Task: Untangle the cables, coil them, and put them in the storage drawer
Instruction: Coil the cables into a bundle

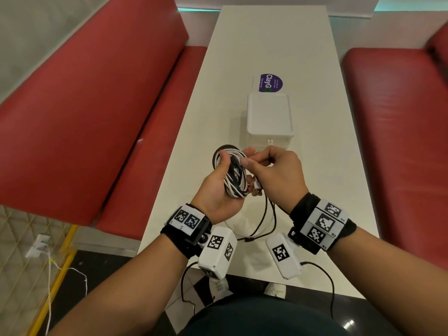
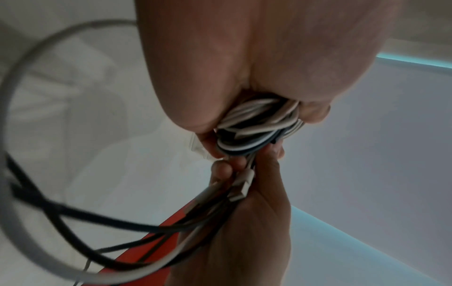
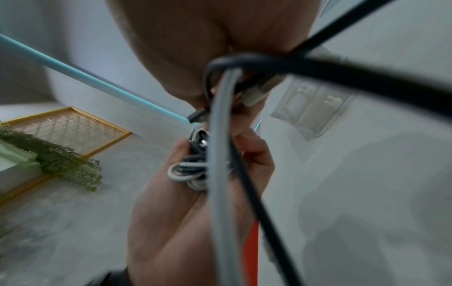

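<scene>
A coil of white and black cables (image 1: 234,177) sits upright in my left hand (image 1: 226,166), which grips it above the white table (image 1: 315,166). In the left wrist view the coil (image 2: 257,125) is wedged between thumb and fingers. My right hand (image 1: 247,156) pinches the loose cable strands beside the coil. A USB plug (image 1: 257,192) sticks out under the coil, and it shows against my right palm in the left wrist view as a USB plug (image 2: 240,192). Loose black cable tails (image 1: 264,219) hang to the table. The white storage drawer (image 1: 269,117) stands just beyond my hands, with its front shut.
A purple sticker (image 1: 270,82) lies behind the drawer. Red benches (image 1: 97,117) run along both sides of the table. In the right wrist view the drawer fronts (image 3: 313,108) are at the right and a plant (image 3: 56,154) is at the left.
</scene>
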`<state>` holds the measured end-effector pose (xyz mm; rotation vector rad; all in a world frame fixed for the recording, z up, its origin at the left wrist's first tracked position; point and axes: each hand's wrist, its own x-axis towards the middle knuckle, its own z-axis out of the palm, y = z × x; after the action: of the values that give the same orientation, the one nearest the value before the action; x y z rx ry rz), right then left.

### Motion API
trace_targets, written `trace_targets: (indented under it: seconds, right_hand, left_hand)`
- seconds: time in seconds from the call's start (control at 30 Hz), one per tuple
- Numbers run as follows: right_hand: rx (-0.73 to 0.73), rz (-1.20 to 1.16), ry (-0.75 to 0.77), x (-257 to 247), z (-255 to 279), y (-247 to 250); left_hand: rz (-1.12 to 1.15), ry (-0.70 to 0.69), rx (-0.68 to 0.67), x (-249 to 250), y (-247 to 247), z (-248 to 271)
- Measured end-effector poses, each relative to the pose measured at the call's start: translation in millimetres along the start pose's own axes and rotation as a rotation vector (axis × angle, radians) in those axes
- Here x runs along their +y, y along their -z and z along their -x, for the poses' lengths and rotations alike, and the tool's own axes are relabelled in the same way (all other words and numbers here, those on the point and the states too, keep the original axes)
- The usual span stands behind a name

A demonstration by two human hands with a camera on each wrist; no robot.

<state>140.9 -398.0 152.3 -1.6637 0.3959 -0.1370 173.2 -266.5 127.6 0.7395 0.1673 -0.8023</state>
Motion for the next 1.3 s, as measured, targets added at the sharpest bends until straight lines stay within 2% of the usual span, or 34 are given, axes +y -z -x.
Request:
trace_targets:
  seconds: [0.13, 0.3, 0.4, 0.53, 0.57, 0.63, 0.67, 0.7, 0.77, 0.83, 0.9, 0.97, 1.0, 1.1, 1.13, 1.3]
  right_hand:
    - [0.003, -0.007, -0.008, 1, 10, -3]
    - [-0.063, 0.215, 0.154, 13, 12, -4]
    - [-0.135, 0.260, 0.237, 11, 18, -2]
    - [-0.120, 0.137, 0.170, 6, 20, 4]
    - [-0.156, 0.202, 0.200, 6, 19, 6]
    - [-0.267, 0.513, 0.337, 4, 16, 15]
    - [-0.284, 0.666, 0.388, 0, 14, 21]
    - [-0.265, 0.723, 0.407, -6, 10, 27]
    - [-0.210, 0.580, 0.386, -18, -3, 39]
    - [-0.209, 0.372, 0.341, -29, -14, 38]
    - [-0.347, 0.296, 0.302, -36, -22, 30]
    - [-0.547, 0.293, 0.241, -37, -25, 19]
    - [-0.597, 0.309, 0.221, -39, -24, 16]
    - [-0.602, 0.260, 0.180, -42, -23, 13]
    - [-0.596, 0.243, 0.191, -41, -23, 13]
    - [-0.624, 0.222, 0.210, -40, -25, 13]
  left_hand:
    - [-0.017, 0.029, -0.069, -1, -7, 6]
    - [0.206, -0.052, -0.078, 6, -11, 6]
    - [0.233, -0.111, -0.029, 8, -5, -3]
    - [0.231, -0.160, -0.029, 10, -2, -5]
    - [0.216, -0.156, -0.018, 9, 0, -5]
    - [0.126, -0.131, 0.024, 6, 6, -4]
    - [0.077, -0.121, 0.043, 5, 9, -3]
    - [0.031, -0.112, 0.054, 6, 12, -2]
    - [-0.023, -0.068, 0.037, 10, 15, 1]
    - [-0.023, 0.050, -0.055, 12, 14, 4]
    - [-0.056, 0.157, -0.167, 9, 7, 8]
    - [-0.067, 0.213, -0.254, 4, 0, 12]
    - [-0.055, 0.228, -0.299, 2, -2, 14]
    - [-0.009, 0.230, -0.466, 3, -8, 23]
    - [-0.020, 0.220, -0.481, 3, -9, 25]
    - [-0.188, 0.145, -0.428, -1, -9, 28]
